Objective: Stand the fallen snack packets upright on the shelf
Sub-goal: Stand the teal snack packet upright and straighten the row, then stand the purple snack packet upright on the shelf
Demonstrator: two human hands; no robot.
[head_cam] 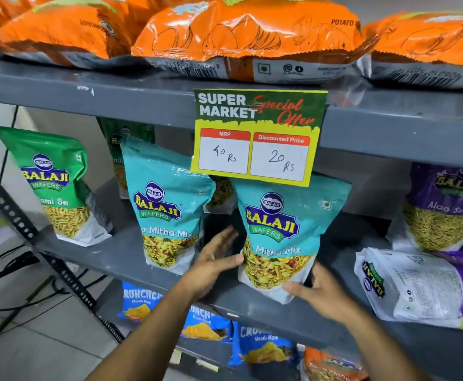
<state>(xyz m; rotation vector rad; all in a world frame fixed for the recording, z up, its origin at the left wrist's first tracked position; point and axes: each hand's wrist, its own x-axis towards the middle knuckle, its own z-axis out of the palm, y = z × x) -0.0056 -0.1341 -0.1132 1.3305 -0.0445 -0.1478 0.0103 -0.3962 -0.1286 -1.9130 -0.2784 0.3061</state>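
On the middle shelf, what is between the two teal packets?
In the head view, the left hand lies between the left teal packet and the right teal packet, over bare shelf.

Shelf (142, 86) grey. Packets: teal mix packet (285, 232), green packet (51, 180), purple packet (444, 204), orange packets (252, 34) above.

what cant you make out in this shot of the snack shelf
Head view:
- Teal packet: top hidden by price card.
- Rear green packet: mostly hidden by left teal packet.
- Right hand: fingertips behind the packet, motion-blurred.
- Fallen purple packet: right end cut off by the frame edge.
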